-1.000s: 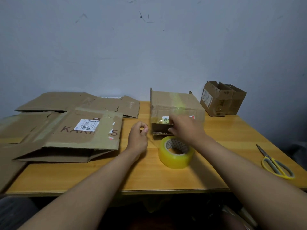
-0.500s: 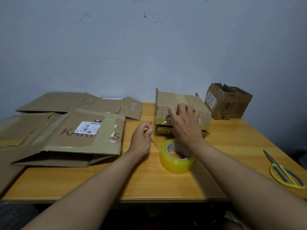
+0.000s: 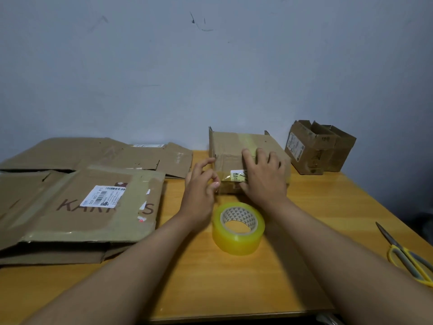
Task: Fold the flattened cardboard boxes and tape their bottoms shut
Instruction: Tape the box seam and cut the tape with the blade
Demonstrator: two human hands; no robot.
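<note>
A small folded cardboard box (image 3: 230,146) lies at the middle back of the wooden table (image 3: 234,277), with clear tape shining along its top. My right hand (image 3: 264,178) lies flat on the box's top and front edge, fingers spread. My left hand (image 3: 201,187) hovers just left of the box, thumb raised and fingers loosely curled. A faint clear strip seems to run from its fingertips down to the yellow tape roll (image 3: 237,227), which lies flat just in front of the box. Flattened boxes (image 3: 77,207) lie stacked on the left.
Two small folded boxes (image 3: 316,146) stand at the back right against the wall. Yellow-handled scissors (image 3: 407,256) lie near the table's right edge. More flattened cardboard (image 3: 105,153) lies at the back left.
My right hand slid from the box's front face up onto its top and pressed flat. My left hand rose slightly and its pinch loosened. The camera moved closer.
</note>
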